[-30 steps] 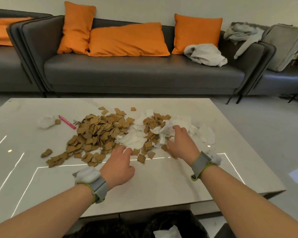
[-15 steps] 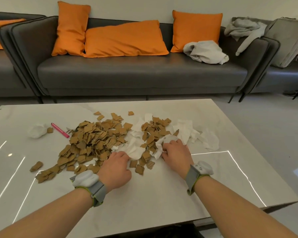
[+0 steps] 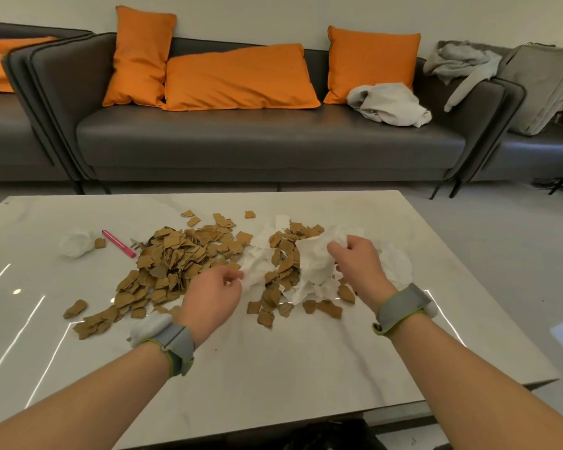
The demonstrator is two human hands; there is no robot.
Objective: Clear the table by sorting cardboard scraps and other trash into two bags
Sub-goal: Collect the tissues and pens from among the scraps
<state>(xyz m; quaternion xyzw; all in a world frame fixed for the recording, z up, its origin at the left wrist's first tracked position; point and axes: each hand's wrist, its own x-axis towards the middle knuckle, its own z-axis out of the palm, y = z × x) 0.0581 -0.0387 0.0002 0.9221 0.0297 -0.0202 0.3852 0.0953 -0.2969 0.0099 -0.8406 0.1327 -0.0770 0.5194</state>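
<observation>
A heap of brown cardboard scraps (image 3: 176, 258) covers the middle of the white marble table (image 3: 273, 358), mixed on its right side with crumpled white tissues. My right hand (image 3: 359, 264) is lifted a little off the table and grips a bunch of white tissue (image 3: 316, 258). My left hand (image 3: 213, 293) pinches the edge of another white tissue (image 3: 255, 264) that lies among the scraps. More tissue (image 3: 395, 263) lies flat beyond my right hand. A black bag (image 3: 332, 436) shows just below the table's near edge.
A pink pen (image 3: 118, 243) and a crumpled white tissue ball (image 3: 75, 243) lie at the left of the heap. Behind the table stands a dark grey sofa (image 3: 257, 141) with orange cushions and grey clothes. Grey floor (image 3: 501, 238) lies to the right.
My right hand has closed on a bunch of tissue and raised it off the table. My left hand has moved forward to the tissue in the middle. The head has tilted up.
</observation>
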